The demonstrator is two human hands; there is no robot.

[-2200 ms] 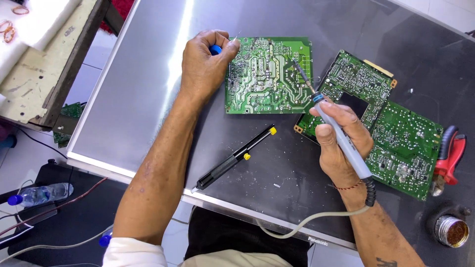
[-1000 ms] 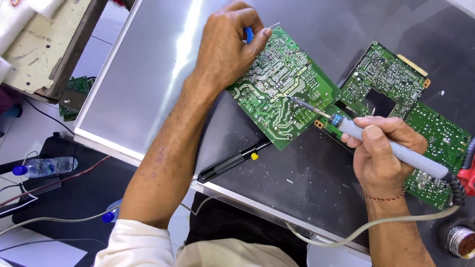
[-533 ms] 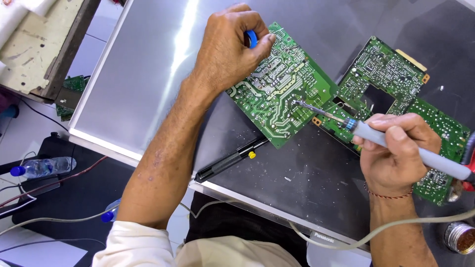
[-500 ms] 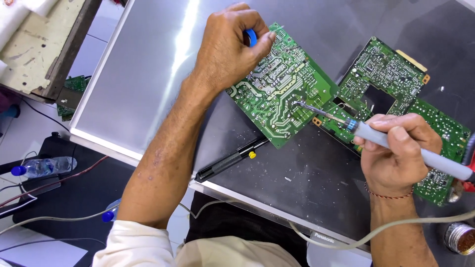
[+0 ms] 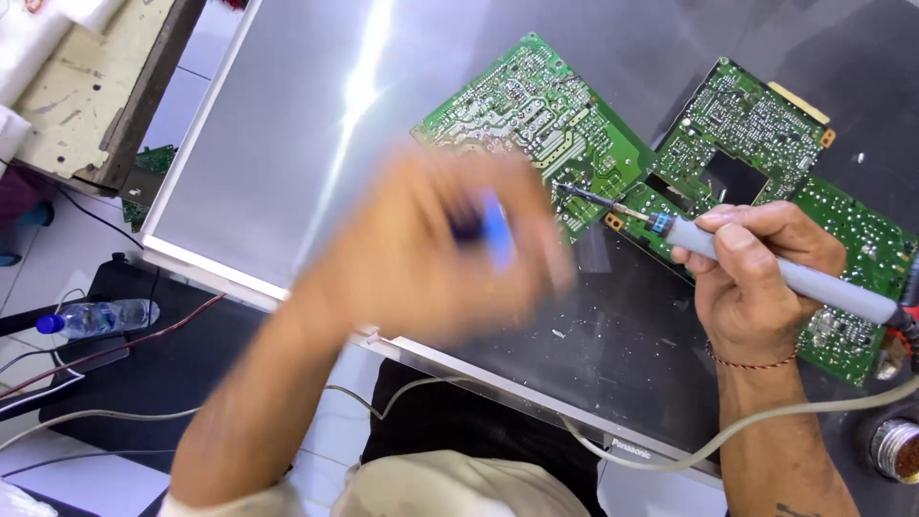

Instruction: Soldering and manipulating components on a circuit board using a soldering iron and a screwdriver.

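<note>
electronics repair workshop | circuit boards (image 5: 536,124) | soldering iron (image 5: 766,268) | metal bench (image 5: 287,144)

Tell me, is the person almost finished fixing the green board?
Can't tell how many joints are done. In hand: the right hand holds the soldering iron with its tip on the green circuit board, near its edge. The left hand, blurred, is lifted off the board with something blue in it. Left: a second green board lies beside it, untouched.

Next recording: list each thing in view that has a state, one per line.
Left hand: lifted, motion-blurred, gripping a small blue object.
Right hand: gripping the soldering iron.
Soldering iron: tip on the near circuit board.
Water bottle: lying on its side, capped.
</note>
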